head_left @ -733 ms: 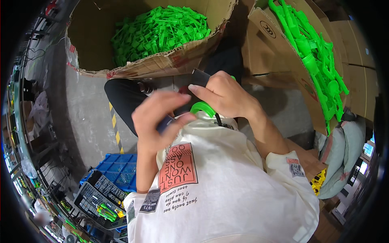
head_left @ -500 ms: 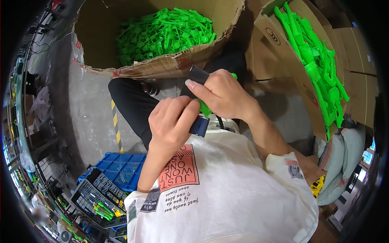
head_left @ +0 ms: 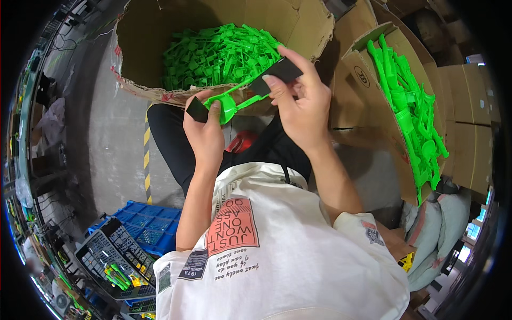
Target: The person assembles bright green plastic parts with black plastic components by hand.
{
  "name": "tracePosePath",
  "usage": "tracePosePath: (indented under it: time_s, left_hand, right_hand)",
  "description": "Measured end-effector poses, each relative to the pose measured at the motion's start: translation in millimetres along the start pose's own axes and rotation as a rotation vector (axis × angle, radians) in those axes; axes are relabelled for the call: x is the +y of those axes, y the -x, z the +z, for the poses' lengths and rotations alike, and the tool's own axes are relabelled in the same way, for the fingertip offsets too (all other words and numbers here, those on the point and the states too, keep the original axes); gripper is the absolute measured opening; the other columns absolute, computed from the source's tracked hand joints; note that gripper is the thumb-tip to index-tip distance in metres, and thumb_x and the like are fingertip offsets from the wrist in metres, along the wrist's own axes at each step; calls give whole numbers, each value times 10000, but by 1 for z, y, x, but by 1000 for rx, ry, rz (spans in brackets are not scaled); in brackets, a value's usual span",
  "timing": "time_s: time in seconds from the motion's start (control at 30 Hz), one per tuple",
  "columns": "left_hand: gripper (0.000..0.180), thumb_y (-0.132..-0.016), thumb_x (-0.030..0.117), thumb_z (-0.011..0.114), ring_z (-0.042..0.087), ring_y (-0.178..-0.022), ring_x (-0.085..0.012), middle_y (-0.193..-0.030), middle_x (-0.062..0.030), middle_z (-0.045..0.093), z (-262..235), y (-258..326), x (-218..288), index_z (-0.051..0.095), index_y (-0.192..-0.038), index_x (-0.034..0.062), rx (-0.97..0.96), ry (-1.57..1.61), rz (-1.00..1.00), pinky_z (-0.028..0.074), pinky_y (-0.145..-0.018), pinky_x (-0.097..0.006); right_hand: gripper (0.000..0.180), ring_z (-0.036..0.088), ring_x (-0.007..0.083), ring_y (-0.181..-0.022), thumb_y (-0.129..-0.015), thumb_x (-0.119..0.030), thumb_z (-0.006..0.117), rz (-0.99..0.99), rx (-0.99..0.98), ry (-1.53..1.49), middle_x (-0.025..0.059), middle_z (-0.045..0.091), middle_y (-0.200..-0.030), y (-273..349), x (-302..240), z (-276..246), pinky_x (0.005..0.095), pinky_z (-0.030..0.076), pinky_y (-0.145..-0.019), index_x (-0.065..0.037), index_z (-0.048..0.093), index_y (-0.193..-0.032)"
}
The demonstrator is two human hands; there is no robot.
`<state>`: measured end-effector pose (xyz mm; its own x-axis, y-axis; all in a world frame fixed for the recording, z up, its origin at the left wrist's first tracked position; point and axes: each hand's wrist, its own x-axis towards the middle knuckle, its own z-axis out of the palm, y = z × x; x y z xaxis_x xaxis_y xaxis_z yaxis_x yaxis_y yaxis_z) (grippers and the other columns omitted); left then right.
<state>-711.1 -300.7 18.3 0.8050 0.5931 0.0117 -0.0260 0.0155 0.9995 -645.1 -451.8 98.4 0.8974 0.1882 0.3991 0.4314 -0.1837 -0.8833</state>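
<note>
The left hand point(head_left: 205, 133) gripped the round head of a bright green plastic moulded part point(head_left: 230, 104) plus a small black flat piece point(head_left: 197, 110), above the lap. The right hand point(head_left: 298, 106) pinched a black rectangular piece point(head_left: 277, 74) at its stem end. Seemingly mid-assembly; next likely called for aligning black pieces squarely with the part.

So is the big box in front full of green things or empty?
Partly full. The big cardboard box is open, and a heap of green plastic parts covers its bottom, well below the rim.
</note>
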Motion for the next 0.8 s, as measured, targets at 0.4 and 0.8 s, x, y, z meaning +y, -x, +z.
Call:
tracePosePath:
  time_s: [0.4,0.8]
  left_hand:
    - [198,-891,130,697,571,-675,-62,-864,-17,657,11,-3,-5,629,-1039,18,-15,87,-190,428,-553,-209]
    - [142,-899,96,663,580,-630,-80,-782,-51,650,10,-8,-10,631,-985,-13,-72,-34,-188,462,-533,-244]
  right_hand:
    - [197,655,86,-640,-865,-21,709,-95,153,136,111,688,-811,16,50,35,226,536,-562,49,596,-1011]
    - [164,617,211,-549,-789,-17,758,-434,206,388,132,681,-770,9,42,42,298,488,-497,-8,634,-896]
